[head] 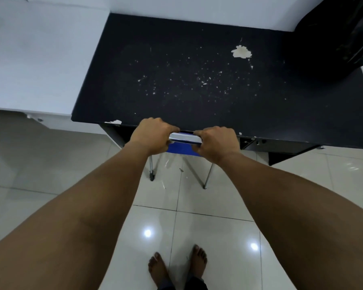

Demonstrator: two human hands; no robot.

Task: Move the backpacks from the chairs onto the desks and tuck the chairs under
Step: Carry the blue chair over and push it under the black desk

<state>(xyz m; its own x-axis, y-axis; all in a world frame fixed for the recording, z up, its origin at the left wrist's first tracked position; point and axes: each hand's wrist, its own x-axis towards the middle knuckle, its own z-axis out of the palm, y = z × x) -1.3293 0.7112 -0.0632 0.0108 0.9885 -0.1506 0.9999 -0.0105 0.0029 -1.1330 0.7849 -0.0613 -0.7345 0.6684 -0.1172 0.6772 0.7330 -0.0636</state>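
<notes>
A blue chair (176,147) with a chrome top rail and metal legs stands pushed in under the front edge of the black desk (187,80); its seat is hidden beneath the desk. My left hand (153,135) grips the left end of the chrome rail. My right hand (215,143) grips the right end. A black backpack (335,36) lies on the desk's far right corner, partly cut off by the frame edge.
A white desk (36,59) adjoins the black one on the left, with a white wall behind both. The desk top is scratched and chipped. The floor (208,227) is glossy white tile; my bare feet stand close behind the chair.
</notes>
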